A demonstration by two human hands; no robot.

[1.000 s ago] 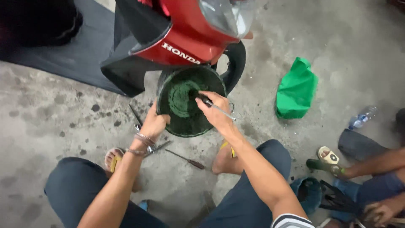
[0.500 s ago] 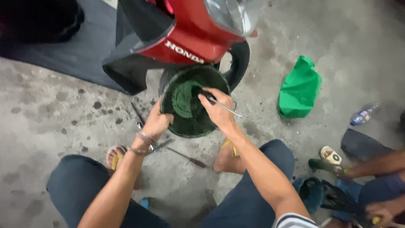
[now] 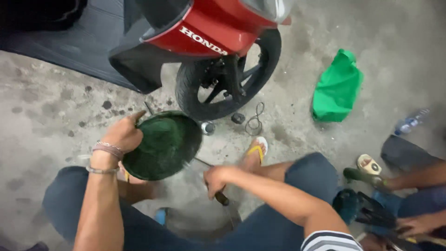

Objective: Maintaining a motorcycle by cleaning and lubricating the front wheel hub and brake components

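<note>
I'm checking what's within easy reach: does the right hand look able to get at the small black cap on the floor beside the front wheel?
Probably yes: the right hand grips a dark-handled tool, and bare concrete lies up to the small black cap.

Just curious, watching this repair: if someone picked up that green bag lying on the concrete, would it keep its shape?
Probably not. The green bag lies crumpled and creased, so it looks floppy. It seems thin, likely light. Slumped flat on the floor, it shouldn't roll.
</note>
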